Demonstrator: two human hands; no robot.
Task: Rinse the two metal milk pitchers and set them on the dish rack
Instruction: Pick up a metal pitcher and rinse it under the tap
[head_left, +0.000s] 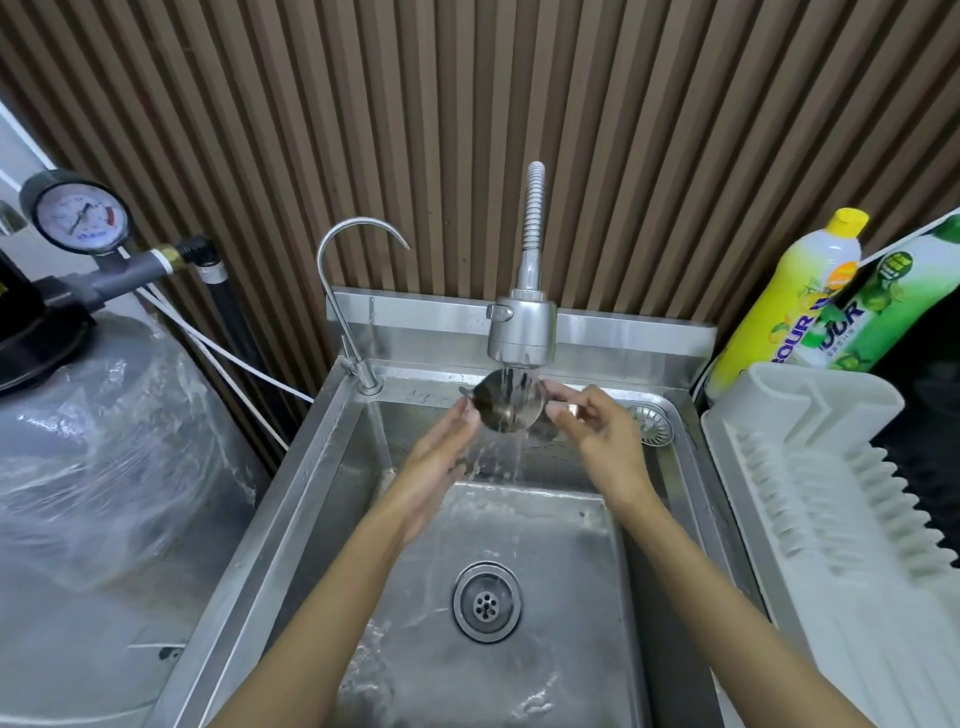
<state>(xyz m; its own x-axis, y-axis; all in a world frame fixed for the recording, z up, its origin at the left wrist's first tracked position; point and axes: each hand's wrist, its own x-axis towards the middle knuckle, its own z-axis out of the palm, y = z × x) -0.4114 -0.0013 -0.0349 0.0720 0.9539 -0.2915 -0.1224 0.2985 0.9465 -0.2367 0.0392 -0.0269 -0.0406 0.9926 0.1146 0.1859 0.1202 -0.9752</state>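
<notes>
Your right hand (597, 431) grips one metal pitcher (511, 400) by its far side, mouth tilted toward you, under the running spray faucet (521, 332) at the back of the sink (545, 519). Your left hand (441, 452) is flat and released, fingertips touching the pitcher's left rim. Water spills from it into the basin above the drain (487, 603). White dish rack (831, 493) sits right of the sink, two soap bottles (789, 301) behind it. Second pitcher not visible.
</notes>
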